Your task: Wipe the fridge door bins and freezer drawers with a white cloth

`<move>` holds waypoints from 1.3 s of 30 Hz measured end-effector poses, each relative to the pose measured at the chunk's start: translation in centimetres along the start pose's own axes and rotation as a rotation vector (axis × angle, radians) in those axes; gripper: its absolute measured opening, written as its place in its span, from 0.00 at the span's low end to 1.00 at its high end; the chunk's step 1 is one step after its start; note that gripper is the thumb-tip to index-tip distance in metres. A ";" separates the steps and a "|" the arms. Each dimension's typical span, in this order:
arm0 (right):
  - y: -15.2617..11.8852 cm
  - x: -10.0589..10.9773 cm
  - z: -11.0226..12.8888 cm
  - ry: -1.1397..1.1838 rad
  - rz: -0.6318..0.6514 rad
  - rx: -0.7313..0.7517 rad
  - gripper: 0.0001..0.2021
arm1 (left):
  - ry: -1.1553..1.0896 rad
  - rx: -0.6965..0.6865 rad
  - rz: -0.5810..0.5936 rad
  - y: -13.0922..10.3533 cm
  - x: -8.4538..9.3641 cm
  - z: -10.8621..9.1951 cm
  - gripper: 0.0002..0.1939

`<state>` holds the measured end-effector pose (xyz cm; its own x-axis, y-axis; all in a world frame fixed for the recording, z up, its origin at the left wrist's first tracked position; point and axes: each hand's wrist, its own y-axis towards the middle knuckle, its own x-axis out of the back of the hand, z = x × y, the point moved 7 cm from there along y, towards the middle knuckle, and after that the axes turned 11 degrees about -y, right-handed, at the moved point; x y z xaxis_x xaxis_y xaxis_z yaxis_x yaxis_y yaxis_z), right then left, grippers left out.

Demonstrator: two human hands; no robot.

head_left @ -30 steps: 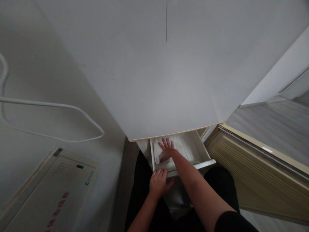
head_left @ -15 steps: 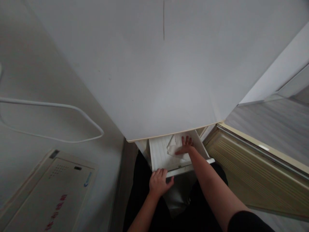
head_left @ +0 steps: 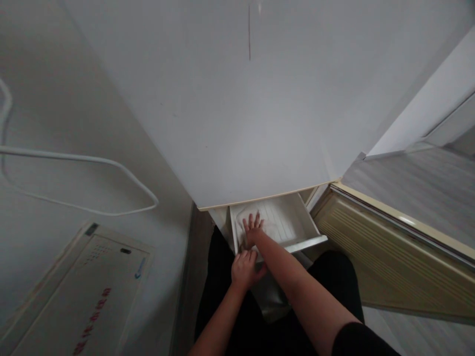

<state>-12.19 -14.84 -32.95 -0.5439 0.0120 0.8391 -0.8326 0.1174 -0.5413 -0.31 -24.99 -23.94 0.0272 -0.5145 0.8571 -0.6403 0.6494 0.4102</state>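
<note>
A pale drawer [head_left: 293, 222] stands pulled out from beneath the white appliance front. My left hand [head_left: 244, 269] wraps its fingers over the drawer's front edge, near the left corner. Inside, my right hand [head_left: 254, 231] lies with fingers spread on a thin white cloth [head_left: 270, 228], pressing it against the ribbed drawer floor at the left side. My right forearm crosses over the drawer front and hides part of it. The cloth's outline blends with the drawer floor and is partly covered by the hand.
An open door [head_left: 393, 257] with a ribbed inner panel swings out to the right. The big white upper panel [head_left: 260, 123] hangs above the drawer. On the left wall are a box with red lettering [head_left: 85, 287] and a looped white cable [head_left: 92, 159]. My knees flank the drawer.
My right hand has slid with the cloth from the right part of the drawer to its left side. The left hand keeps its place on the drawer edge.
</note>
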 end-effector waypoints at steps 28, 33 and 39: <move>-1.1 -1.1 -6.4 0.079 0.154 -0.257 0.85 | 0.036 0.032 0.025 0.3 0.0 -0.2 0.14; -0.5 0.0 -0.6 0.080 0.044 -0.024 0.70 | 0.014 0.013 0.069 0.5 0.0 -0.3 0.13; -0.4 -0.5 -7.0 0.108 0.081 -0.034 0.75 | 0.024 -0.003 0.042 0.4 0.3 -0.3 0.13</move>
<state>-10.84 -7.98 -32.75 -0.5930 0.1297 0.7946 -0.7814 0.1450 -0.6069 -0.34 -24.71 -23.45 0.0185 -0.4733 0.8807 -0.6386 0.6722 0.3747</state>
